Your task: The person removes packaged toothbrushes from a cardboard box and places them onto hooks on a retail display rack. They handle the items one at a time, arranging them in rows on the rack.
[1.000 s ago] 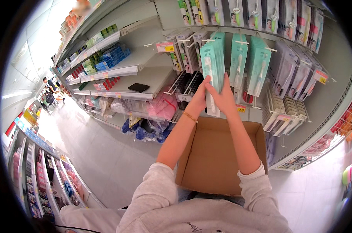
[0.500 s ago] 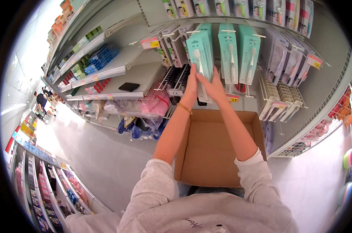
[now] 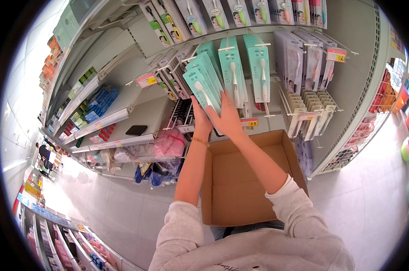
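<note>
A fanned stack of teal toothbrush packs [image 3: 196,77] is between my hands, tilted at the left end of the teal row on the rack. My left hand [image 3: 201,118] closes on the lower left edge of the packs. From the right, my right hand [image 3: 227,118] presses against their lower right side, with its thumb across the front. Whether the packs still touch their hook is hidden. Beside them hang two more rows of teal packs, a middle row [image 3: 233,74] and a right row [image 3: 261,72]. Below my forearms stands a brown cardboard box [image 3: 245,203], with nothing visible inside.
Grey toothbrush packs [image 3: 291,67] hang on hooks to the right, above beige packs [image 3: 310,113]. At left, a black phone [image 3: 136,130] lies on a shelf near blue boxes [image 3: 99,107]. Wire hooks and price tags [image 3: 249,123] jut out. People [image 3: 45,153] are far left.
My view has shifted, with the rack lower and further left. My hands and the held packs have moved left, and the packs now lean and spread apart from the other teal rows.
</note>
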`<state>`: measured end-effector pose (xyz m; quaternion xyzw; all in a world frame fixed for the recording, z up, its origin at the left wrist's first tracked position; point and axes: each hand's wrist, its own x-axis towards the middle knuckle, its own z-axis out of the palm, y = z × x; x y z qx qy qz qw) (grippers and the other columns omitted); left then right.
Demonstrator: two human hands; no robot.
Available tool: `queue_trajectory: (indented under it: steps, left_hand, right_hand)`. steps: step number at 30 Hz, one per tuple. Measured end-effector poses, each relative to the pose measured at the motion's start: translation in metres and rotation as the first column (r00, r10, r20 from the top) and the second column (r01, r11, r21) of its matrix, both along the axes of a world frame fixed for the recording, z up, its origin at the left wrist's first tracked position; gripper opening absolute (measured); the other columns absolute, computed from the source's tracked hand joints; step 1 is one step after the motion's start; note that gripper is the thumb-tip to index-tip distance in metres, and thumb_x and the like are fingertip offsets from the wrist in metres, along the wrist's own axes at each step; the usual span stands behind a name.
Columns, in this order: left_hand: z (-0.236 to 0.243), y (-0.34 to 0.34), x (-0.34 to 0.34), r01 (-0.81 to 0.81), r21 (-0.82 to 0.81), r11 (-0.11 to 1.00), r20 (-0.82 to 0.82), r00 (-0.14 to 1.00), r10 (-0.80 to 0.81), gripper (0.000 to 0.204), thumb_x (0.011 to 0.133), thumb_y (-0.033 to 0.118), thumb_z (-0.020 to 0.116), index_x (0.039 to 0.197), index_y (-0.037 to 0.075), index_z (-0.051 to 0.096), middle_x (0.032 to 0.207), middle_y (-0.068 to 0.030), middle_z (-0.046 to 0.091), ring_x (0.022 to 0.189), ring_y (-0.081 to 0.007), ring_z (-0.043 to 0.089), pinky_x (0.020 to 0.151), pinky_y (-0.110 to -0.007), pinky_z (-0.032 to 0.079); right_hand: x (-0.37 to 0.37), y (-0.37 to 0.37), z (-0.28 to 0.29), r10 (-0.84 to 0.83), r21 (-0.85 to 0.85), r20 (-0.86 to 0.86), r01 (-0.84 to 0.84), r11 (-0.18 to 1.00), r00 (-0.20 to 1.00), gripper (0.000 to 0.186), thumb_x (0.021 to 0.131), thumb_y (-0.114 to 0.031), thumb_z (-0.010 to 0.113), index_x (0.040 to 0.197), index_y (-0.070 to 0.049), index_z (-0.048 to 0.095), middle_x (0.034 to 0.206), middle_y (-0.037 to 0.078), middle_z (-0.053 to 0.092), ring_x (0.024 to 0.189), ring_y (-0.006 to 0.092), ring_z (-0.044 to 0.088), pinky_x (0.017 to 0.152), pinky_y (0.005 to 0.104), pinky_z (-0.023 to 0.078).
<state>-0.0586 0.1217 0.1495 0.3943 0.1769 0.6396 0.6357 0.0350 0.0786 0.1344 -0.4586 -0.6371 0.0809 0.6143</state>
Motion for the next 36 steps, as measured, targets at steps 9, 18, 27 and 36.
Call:
queue_trajectory:
  steps: [9, 18, 27, 36]
  left_hand:
    - [0.024, -0.047, 0.005, -0.050, -0.017, 0.999, -0.036, 0.998, 0.050, 0.056, 0.099, 0.049, 0.023, 0.138, 0.010, 0.035, 0.135, -0.0093, 0.046, 0.118, -0.0256, 0.049, 0.098, -0.039, 0.041]
    - [0.018, -0.061, -0.006, -0.015, -0.020, 1.000, -0.016, 1.000, 0.015, 0.055, 0.099, 0.047, 0.026, 0.137, 0.009, 0.036, 0.134, -0.0085, 0.046, 0.118, -0.0245, 0.048, 0.097, -0.038, 0.041]
    - [0.008, -0.069, -0.004, -0.079, 0.005, 0.997, 0.040, 0.996, 0.079, 0.060, 0.097, 0.051, 0.033, 0.137, 0.007, 0.035, 0.136, -0.0104, 0.043, 0.121, -0.0280, 0.044, 0.102, -0.039, 0.035]
    - [0.005, -0.095, -0.018, 0.008, 0.042, 0.999, 0.082, 0.997, -0.012, 0.058, 0.097, 0.052, 0.032, 0.135, 0.008, 0.038, 0.131, -0.0063, 0.047, 0.116, -0.0228, 0.048, 0.098, -0.036, 0.039]
  right_hand:
    - [-0.006, -0.042, 0.022, 0.018, -0.051, -0.060, -0.021, 0.999, 0.998, 0.076, 0.086, -0.036, 0.058, 0.134, 0.015, 0.027, 0.137, 0.039, 0.028, 0.128, 0.0492, 0.031, 0.105, 0.0483, 0.028]
    - [-0.004, -0.063, 0.041, 0.114, -0.141, -0.136, -0.133, 0.981, 0.984, 0.083, 0.083, -0.038, 0.060, 0.133, 0.018, 0.024, 0.136, 0.037, 0.030, 0.127, 0.0476, 0.033, 0.105, 0.0475, 0.029]
    - [-0.010, -0.061, 0.023, 0.034, -0.103, -0.061, -0.040, 0.994, 0.998, 0.086, 0.082, -0.040, 0.062, 0.133, 0.017, 0.024, 0.134, 0.035, 0.034, 0.124, 0.0454, 0.038, 0.102, 0.0458, 0.034]
    - [-0.017, -0.101, 0.044, 0.024, -0.103, -0.003, -0.025, 0.994, 1.000, 0.085, 0.079, -0.038, 0.063, 0.134, 0.014, 0.024, 0.135, 0.035, 0.032, 0.124, 0.0481, 0.034, 0.102, 0.0494, 0.031]
